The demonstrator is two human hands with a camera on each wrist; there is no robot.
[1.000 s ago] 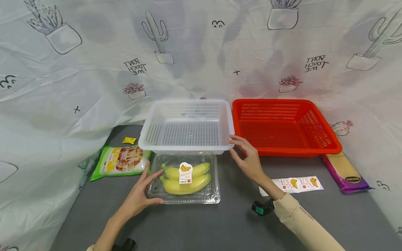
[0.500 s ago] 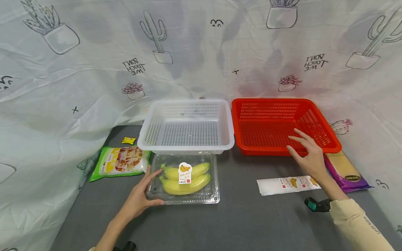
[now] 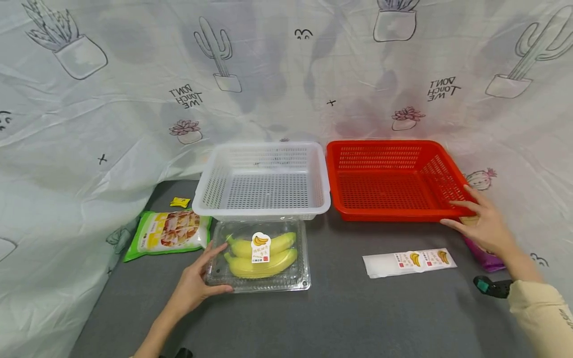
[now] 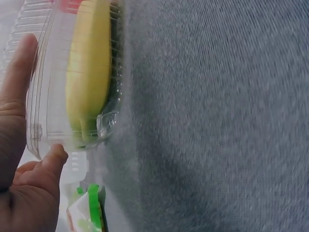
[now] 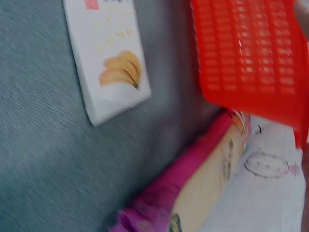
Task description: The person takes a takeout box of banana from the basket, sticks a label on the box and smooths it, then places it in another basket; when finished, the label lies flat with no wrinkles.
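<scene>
My left hand rests against the left side of a clear plastic clamshell box, its thumb along the front edge and its fingers spread toward the back. Inside the box lie yellow bananas, beneath a white banana label on the lid. Over at the right, my right hand has spread fingers at the front right corner of a red basket; whether they touch it I cannot tell. Under that hand lies a purple and yellow packet, partly covered in the head view.
A white basket stands behind the box, beside the red one. Left of it lie a green food bag and a small yellow packet. A strip of banana labels lies on the grey table. Printed cloth hangs behind.
My right hand has moved rightward from the white basket's front right corner, past the label strip, to the red basket's right corner. My left hand and the box have stayed in place.
</scene>
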